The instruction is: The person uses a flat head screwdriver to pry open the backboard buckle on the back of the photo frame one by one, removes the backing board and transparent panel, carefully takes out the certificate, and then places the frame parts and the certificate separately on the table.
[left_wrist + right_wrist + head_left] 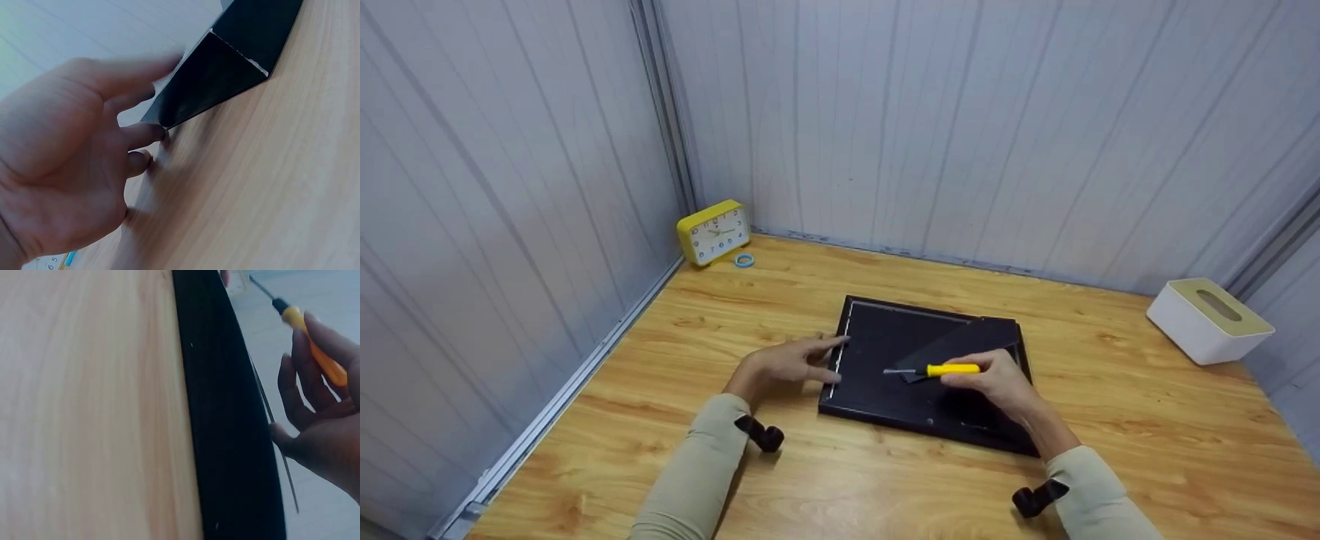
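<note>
A black rectangular frame, its back face up with a folding stand flap on it, lies on the wooden table. My right hand pinches the yellow handle of a screwdriver above the frame, the metal tip pointing left. In the right wrist view the screwdriver sits between thumb and fingers, beyond the frame's black side. At the frame's left edge, my left hand has its fingers spread; in the left wrist view the fingertips of that hand touch the frame's corner side.
A yellow alarm clock stands at the back left corner, with a small blue ring in front of it. At the right stands a white tissue box with a wood-coloured top. Pale panel walls border the table.
</note>
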`<state>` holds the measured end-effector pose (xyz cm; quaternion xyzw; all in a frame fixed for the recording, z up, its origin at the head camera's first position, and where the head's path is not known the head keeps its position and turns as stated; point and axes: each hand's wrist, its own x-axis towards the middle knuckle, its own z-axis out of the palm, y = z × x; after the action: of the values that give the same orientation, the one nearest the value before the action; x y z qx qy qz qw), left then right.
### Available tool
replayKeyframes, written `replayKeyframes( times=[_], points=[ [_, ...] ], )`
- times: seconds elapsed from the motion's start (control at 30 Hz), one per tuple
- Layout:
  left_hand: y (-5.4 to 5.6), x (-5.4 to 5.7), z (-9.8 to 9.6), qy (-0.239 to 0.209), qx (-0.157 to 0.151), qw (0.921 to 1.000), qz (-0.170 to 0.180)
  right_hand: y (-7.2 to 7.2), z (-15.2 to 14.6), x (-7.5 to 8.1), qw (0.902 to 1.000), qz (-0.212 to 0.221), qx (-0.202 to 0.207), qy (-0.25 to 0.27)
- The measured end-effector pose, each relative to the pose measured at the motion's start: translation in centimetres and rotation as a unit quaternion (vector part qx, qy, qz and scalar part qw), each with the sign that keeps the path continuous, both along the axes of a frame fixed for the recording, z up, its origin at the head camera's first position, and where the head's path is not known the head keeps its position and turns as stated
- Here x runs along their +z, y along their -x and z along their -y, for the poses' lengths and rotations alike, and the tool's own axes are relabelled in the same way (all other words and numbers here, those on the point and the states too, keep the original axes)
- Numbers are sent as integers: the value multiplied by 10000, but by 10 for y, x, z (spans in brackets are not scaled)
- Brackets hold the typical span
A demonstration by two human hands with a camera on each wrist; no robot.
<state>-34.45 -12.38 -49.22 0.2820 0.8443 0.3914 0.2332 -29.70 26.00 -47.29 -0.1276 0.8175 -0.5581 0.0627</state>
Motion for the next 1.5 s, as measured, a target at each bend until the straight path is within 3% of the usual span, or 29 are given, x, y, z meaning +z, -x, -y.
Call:
replayKeyframes(
  times=[0.23,0.43,0.63,0.7,0.93,1.13,1.37,1.5],
  points=[
    [-1,-1,-1,181,-92,9998,-61,7,20,15,9986,-113,-29,-514],
    [-3,4,-3,613,-178,9976,-268,35,40,27,9977,110,-300,-595],
    [2,12,-12,-462,325,9978,336,69,49,27,9951,599,-567,-550],
    [5,14,-15,-599,424,9967,340,77,50,24,9948,685,-607,-455],
    [11,9,-18,435,531,9976,-28,92,54,15,9952,821,-407,-345],
    [14,10,-20,639,706,9954,-123,97,59,18,9962,582,-370,-528],
    [15,8,-18,962,330,9944,-270,98,64,18,9949,501,-366,-793],
    [14,8,-19,1059,323,9936,-245,96,68,17,9937,480,-370,-940]
  ],
)
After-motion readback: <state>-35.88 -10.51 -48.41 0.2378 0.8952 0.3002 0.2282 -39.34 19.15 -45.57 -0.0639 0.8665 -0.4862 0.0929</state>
